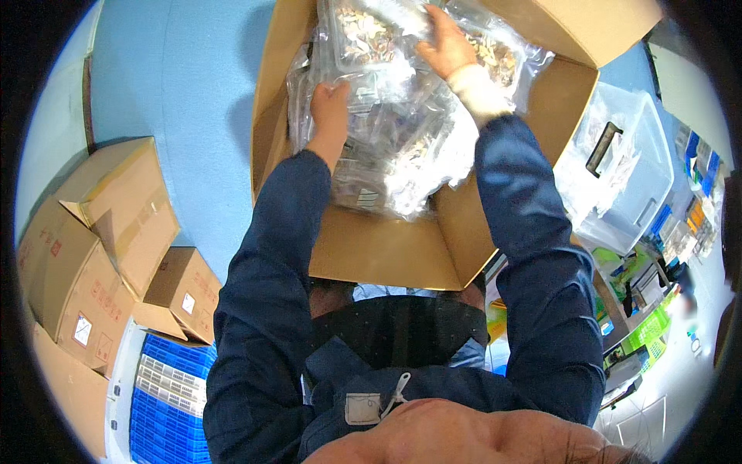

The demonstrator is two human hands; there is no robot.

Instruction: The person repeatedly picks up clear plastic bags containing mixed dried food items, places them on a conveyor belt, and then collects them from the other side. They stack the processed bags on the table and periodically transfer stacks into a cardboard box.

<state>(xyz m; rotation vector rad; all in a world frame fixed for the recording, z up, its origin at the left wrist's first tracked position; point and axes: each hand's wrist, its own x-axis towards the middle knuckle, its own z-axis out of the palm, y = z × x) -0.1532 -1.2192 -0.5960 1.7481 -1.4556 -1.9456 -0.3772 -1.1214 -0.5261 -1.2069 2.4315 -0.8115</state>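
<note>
An open cardboard box [386, 247] holds several clear plastic bags [386, 155] containing small loose pieces, some pale and mottled, too small to make out. My left hand [328, 116], at the box's left side, grips the edge of a bag, its fingertips partly hidden. My right hand [450, 50], higher up at the back of the box, has thumb and fingers on an upper bag [359, 35], gripping it beside another bag [498, 54] of similar pieces. Glare hides parts of the plastic.
Stacked cardboard boxes [77, 294] and blue crates [166, 402] stand at left beside a blue surface [178, 85]. At right are a clear lidded bin [634, 178] with a dark handle, a cluttered shelf [618, 309] and a green basket [649, 332].
</note>
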